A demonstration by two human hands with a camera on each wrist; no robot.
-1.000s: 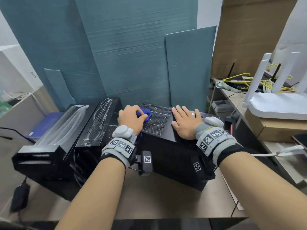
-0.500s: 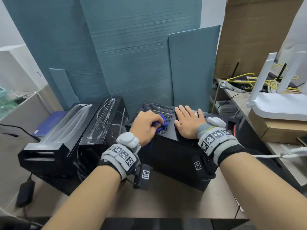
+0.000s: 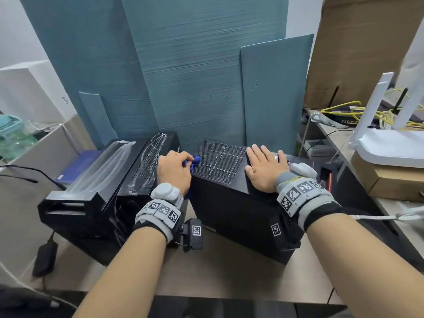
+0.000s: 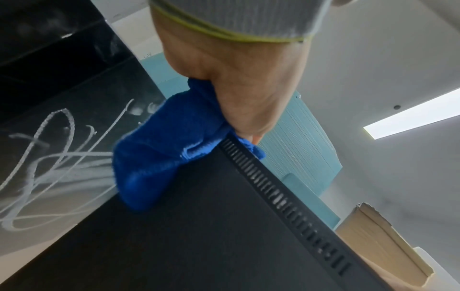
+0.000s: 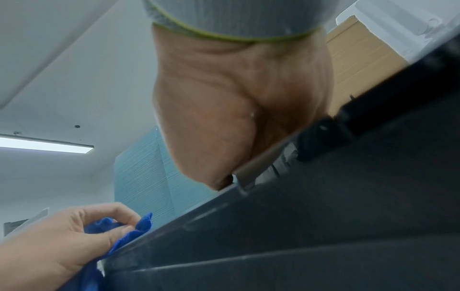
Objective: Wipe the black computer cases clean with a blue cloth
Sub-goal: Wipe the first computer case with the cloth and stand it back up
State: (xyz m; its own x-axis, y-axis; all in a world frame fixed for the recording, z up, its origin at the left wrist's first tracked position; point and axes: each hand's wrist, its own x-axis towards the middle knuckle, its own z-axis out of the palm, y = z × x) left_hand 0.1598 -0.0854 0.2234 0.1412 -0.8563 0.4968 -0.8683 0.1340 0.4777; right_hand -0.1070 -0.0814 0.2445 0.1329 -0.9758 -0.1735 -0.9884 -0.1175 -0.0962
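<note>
Two black computer cases stand on the desk: one upright at the centre (image 3: pixel 231 210) with a mesh top (image 3: pixel 218 164), the other lying to its left (image 3: pixel 96 191). My left hand (image 3: pixel 175 172) grips a bunched blue cloth (image 3: pixel 195 161) at the mesh top's left edge. In the left wrist view the blue cloth (image 4: pixel 159 157) hangs over the edge onto the case's side panel (image 4: pixel 211 236). My right hand (image 3: pixel 263 171) lies flat, fingers straight, on the top of the centre case beside the mesh. The right wrist view shows its palm (image 5: pixel 236 118) pressed on the case edge.
Teal foam panels (image 3: pixel 195 76) lean against the wall behind the cases. A side table at the right carries a white router (image 3: pixel 394 145) on a cardboard box, plus yellow cables (image 3: pixel 367 113). A black power adapter (image 3: pixel 44 258) lies by the desk's left front. Bare desk (image 3: pixel 229 276) lies in front.
My left hand with the cloth slid right across the mesh top, then back to its left edge. The right hand has stayed flat on the case.
</note>
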